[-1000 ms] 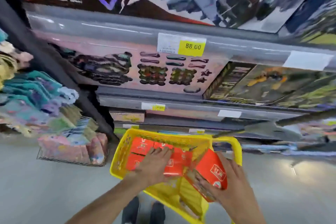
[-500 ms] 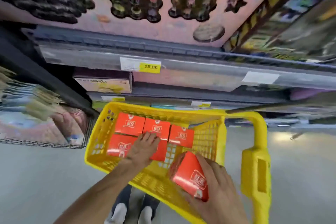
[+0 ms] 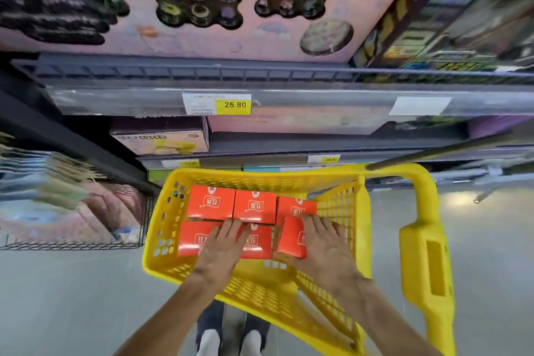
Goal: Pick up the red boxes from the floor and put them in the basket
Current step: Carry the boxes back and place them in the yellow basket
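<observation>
The yellow basket [image 3: 161, 211] stands on the floor in front of me with several red boxes laid flat in two rows. Three red boxes [image 3: 254, 206] fill the back row. My left hand [image 3: 222, 246] rests flat, fingers straight, on the two front-row boxes [image 3: 193, 240]. At the front right of the basket, my right hand [image 3: 323, 246] holds one more red box [image 3: 290, 237], which is tilted on its edge beside the front-row boxes and against the basket's right wall.
The basket's tall yellow handle [image 3: 424, 254] rises at the right. Store shelves [image 3: 260, 101] with toy packs and price tags stand right behind the basket. A black wire bin [image 3: 86, 243] of goods sits on the left. Grey floor lies around; my shoes [image 3: 231, 341] are below.
My right hand has carried its red box forward and down into the basket's front right corner. My left hand has shifted slightly and stays on the front boxes.
</observation>
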Demonstrator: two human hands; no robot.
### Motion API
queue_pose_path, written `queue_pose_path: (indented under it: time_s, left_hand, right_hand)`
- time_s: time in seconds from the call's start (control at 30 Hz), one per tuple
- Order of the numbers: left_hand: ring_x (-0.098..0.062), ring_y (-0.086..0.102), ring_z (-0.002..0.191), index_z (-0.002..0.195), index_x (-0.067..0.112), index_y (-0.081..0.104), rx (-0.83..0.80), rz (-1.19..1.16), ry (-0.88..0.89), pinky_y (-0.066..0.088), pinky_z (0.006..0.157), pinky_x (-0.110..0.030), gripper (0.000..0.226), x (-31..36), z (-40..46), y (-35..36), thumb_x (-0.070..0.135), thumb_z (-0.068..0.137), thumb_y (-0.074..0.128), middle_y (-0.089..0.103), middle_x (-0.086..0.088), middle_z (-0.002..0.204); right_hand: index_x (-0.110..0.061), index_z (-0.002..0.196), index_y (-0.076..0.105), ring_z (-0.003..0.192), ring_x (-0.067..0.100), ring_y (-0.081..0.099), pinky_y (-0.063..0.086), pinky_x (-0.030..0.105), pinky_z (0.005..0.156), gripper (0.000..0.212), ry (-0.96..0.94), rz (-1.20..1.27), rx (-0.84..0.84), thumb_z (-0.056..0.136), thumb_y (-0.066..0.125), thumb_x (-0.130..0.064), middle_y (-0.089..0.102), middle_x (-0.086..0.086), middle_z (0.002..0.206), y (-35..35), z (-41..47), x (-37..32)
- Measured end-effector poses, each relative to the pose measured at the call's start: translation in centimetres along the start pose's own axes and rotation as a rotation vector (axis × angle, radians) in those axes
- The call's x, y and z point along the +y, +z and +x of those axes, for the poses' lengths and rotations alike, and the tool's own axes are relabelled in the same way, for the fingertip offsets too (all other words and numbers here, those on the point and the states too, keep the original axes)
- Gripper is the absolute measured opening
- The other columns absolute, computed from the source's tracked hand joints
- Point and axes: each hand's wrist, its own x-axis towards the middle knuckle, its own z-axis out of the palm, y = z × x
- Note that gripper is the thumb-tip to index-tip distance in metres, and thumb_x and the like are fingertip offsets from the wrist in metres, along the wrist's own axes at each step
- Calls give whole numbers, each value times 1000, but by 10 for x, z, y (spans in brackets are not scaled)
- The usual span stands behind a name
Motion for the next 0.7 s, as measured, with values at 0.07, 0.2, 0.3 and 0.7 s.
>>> queue_pose_path:
  time_s: [0.07, 0.2, 0.3, 0.7]
  left_hand:
    - [-37, 17, 147, 155, 15, 7, 22, 1, 18, 22, 121, -51, 99, -1, 0, -1, -7, 77, 64, 16, -14, 159]
    - [-36, 22, 143, 154, 16, 10, 58, -18, 11, 27, 118, -52, 99, 0, -2, 1, -4, 76, 66, 21, -14, 155]
    - [-34, 21, 143, 155, 18, 8, 67, -23, 2, 26, 119, -51, 99, -2, -2, 3, 1, 79, 69, 20, -14, 155]
    - [-31, 23, 144, 155, 20, 9, 83, 4, 21, 28, 119, -48, 86, -3, -5, 4, 21, 91, 66, 21, -11, 155]
  right_hand:
    - [-21, 145, 28, 127, 25, 44, 32, 45, 112, 93, -62, -64, -32, 72, 73, -57, 46, -1, 139, 11, 11, -2]
    - [-18, 147, 24, 131, 27, 39, 26, 44, 118, 92, -73, -105, -114, 75, 76, -43, 41, 2, 142, 34, 20, -6]
    - [-18, 148, 25, 134, 25, 36, 26, 42, 119, 90, -82, -98, -136, 77, 75, -42, 40, 2, 144, 55, 25, -1]
    - [-18, 149, 24, 130, 33, 38, 31, 51, 113, 97, -41, -226, -81, 73, 82, -34, 37, 14, 140, 92, 24, -7]
